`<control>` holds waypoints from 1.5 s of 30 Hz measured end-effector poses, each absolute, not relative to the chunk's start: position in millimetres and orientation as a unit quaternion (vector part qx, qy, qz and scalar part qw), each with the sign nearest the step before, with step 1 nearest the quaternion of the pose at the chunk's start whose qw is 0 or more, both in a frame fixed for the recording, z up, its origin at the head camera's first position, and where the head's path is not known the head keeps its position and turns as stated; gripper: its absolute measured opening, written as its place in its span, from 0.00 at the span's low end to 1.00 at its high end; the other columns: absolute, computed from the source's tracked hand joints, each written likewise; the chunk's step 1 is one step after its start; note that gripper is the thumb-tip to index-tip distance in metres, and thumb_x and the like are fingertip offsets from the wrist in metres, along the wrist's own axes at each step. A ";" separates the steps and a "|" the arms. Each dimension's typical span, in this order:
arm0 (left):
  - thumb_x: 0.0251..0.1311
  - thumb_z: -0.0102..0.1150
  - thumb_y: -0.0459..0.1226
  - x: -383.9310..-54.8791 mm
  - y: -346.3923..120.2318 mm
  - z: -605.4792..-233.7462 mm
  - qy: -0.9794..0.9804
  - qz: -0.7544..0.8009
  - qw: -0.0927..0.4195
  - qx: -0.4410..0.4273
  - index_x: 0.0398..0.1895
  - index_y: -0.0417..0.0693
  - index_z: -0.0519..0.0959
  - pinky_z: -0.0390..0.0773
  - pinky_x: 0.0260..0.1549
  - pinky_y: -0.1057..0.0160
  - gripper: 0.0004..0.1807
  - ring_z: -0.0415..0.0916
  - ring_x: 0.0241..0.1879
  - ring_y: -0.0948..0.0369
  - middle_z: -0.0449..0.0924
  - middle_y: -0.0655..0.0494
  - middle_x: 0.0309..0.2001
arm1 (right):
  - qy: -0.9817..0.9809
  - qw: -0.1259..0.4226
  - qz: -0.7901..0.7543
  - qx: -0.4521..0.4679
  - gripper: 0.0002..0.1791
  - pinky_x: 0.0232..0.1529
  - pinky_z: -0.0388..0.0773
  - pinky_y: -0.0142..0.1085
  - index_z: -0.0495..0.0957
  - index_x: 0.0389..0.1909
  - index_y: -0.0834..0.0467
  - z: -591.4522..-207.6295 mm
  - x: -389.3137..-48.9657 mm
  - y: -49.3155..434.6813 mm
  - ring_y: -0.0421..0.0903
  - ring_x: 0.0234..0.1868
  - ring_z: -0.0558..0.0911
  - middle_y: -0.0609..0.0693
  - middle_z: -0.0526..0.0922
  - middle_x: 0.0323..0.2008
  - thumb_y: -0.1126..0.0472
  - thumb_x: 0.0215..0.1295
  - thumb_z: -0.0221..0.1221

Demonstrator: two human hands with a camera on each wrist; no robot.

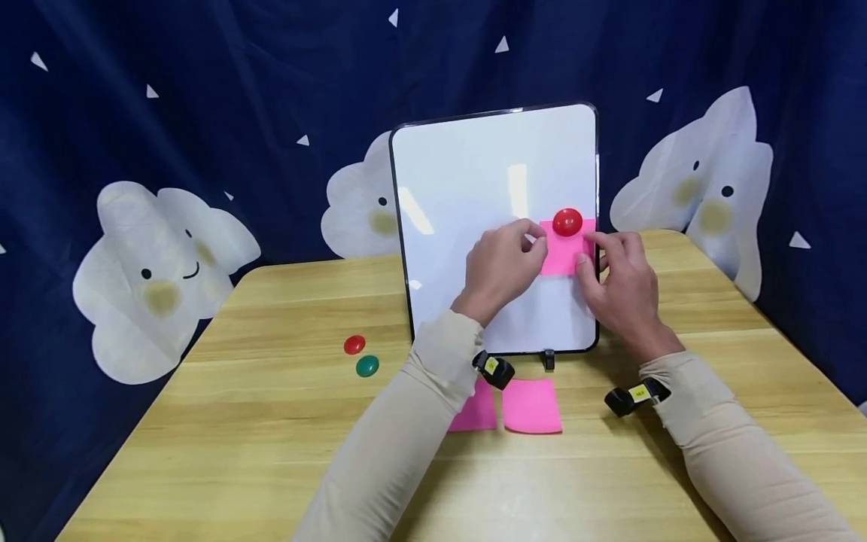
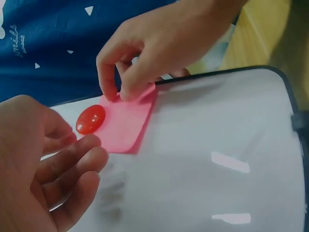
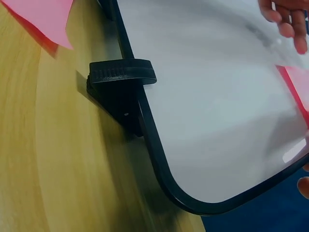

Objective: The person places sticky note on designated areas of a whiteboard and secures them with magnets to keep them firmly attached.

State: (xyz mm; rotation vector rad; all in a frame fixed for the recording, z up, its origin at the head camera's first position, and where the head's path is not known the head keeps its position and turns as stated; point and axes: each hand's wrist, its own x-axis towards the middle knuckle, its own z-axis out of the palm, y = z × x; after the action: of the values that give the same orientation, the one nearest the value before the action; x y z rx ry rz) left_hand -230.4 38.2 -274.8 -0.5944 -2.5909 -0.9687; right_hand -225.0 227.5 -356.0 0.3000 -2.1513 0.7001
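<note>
A pink sticky note (image 1: 562, 260) lies against the white board (image 1: 460, 181) near its right edge, with a domed red magnet (image 1: 567, 222) over its top edge. My right hand (image 1: 623, 282) holds the note's right edge, thumb and index finger at the paper, other fingers behind the board's rim. At the opposite side, my left hand (image 1: 504, 260) has its thumb and index fingertips close together by the note's left edge, beside the magnet. Its other fingers (image 2: 91, 162) hang loosely curled. In the left wrist view the note's lower edge bends off the board.
Two more pink notes (image 1: 531, 406) lie on the wooden table (image 1: 271, 452) before the board, one partly under my left sleeve. A red magnet (image 1: 354, 345) and a green magnet (image 1: 367, 366) lie to the left. Black feet (image 3: 120, 72) support the board. Behind hangs a blue curtain (image 1: 271, 68).
</note>
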 end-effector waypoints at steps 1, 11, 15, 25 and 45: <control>0.70 0.56 0.44 -229.0 36.0 -276.4 -0.907 -0.329 0.154 -0.212 0.47 0.55 0.86 0.70 0.18 0.66 0.11 0.72 0.20 0.66 0.80 0.65 0.26 | -0.857 0.418 0.278 0.119 0.22 0.30 0.71 0.48 0.74 0.60 0.64 -356.1 -225.2 228.1 0.56 0.32 0.75 0.65 0.70 0.45 0.61 0.67 0.58; 0.71 0.54 0.45 -217.4 8.5 -296.3 -0.912 -0.290 0.142 -0.252 0.43 0.57 0.86 0.71 0.22 0.67 0.11 0.71 0.21 0.69 0.78 0.69 0.24 | -0.854 0.421 0.292 0.094 0.21 0.30 0.68 0.47 0.76 0.58 0.63 -353.2 -223.7 227.2 0.55 0.33 0.74 0.64 0.70 0.44 0.61 0.66 0.57; 0.71 0.54 0.46 -209.4 -5.7 -303.0 -0.909 -0.292 0.143 -0.261 0.42 0.58 0.86 0.71 0.22 0.66 0.10 0.71 0.22 0.70 0.78 0.70 0.25 | -0.853 0.421 0.294 0.097 0.21 0.31 0.67 0.46 0.75 0.58 0.65 -351.2 -223.2 224.0 0.54 0.32 0.73 0.63 0.70 0.43 0.61 0.66 0.57; 0.70 0.53 0.44 -192.8 -38.9 -324.4 -0.916 -0.238 0.146 -0.290 0.36 0.60 0.86 0.71 0.18 0.67 0.11 0.71 0.24 0.71 0.77 0.71 0.25 | -0.845 0.445 0.253 0.157 0.17 0.25 0.68 0.44 0.76 0.51 0.68 -352.5 -216.8 220.3 0.52 0.30 0.72 0.60 0.72 0.34 0.64 0.63 0.58; 0.69 0.57 0.41 -183.2 -91.6 -351.6 -0.902 -0.222 0.230 -0.291 0.35 0.54 0.87 0.69 0.18 0.69 0.09 0.71 0.22 0.69 0.77 0.67 0.21 | -0.863 0.325 0.291 0.255 0.07 0.26 0.71 0.33 0.85 0.38 0.61 -365.9 -187.1 202.3 0.41 0.24 0.73 0.48 0.82 0.25 0.69 0.61 0.61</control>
State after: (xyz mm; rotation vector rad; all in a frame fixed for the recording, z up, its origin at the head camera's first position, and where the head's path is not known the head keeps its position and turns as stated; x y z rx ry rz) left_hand -183.2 -91.6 -351.6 -0.7996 -2.4810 -0.6110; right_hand -187.1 202.3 -365.9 0.6696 -2.2621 0.7618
